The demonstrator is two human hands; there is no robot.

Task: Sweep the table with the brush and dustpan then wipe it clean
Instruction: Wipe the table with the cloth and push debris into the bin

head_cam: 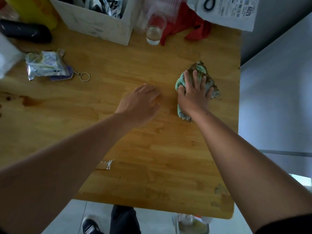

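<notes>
A crumpled green cloth with brown stains lies on the wooden table near its right edge. My right hand presses flat on the cloth, fingers spread and straight. Just left of it, my left hand rests on the bare wood with relaxed fingers, holding nothing. No brush or dustpan is in view.
A clear plastic cup with water, a red cloth and a white box stand at the back. A foil packet and key ring lie at left. A scrap of foil lies near the front.
</notes>
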